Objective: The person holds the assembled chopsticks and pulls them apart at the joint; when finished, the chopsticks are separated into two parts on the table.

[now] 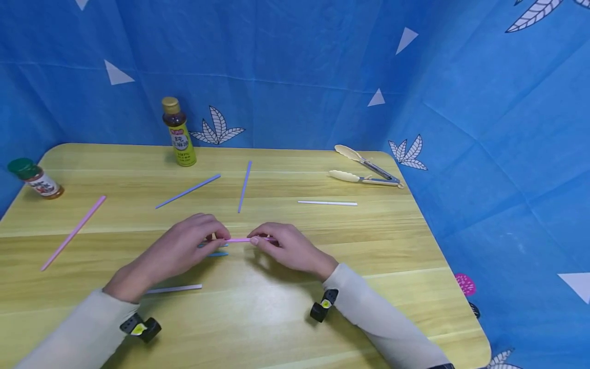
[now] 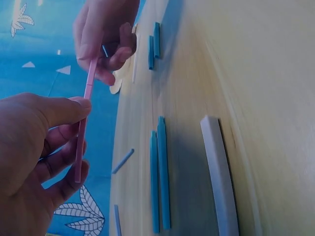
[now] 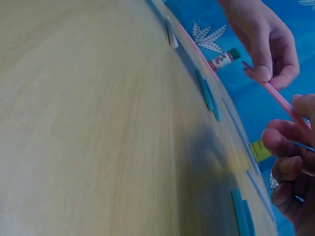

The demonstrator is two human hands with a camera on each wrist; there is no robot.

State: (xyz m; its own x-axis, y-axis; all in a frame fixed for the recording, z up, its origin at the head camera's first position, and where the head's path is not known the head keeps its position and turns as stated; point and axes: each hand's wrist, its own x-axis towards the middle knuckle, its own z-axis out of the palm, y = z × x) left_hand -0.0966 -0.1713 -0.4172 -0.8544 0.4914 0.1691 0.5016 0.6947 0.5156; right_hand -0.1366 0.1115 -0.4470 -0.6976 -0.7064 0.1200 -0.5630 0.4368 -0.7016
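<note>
Both hands pinch a slim pink stick held above the table, the left hand at one end and the right hand at the other. Across the stick a thin line shows between the hands in the left wrist view. Below the left hand lie two teal sticks side by side. Two more teal pieces lie under the right hand, hidden from the head view. A white stick rests on the table nearer the body, partly covered by the left forearm.
Blue-violet sticks lie beyond the hands, a white stick to the right, a longer pink stick at left. An oil bottle, a green-capped jar and tongs stand or lie toward the table's edges. Blue curtain hangs behind.
</note>
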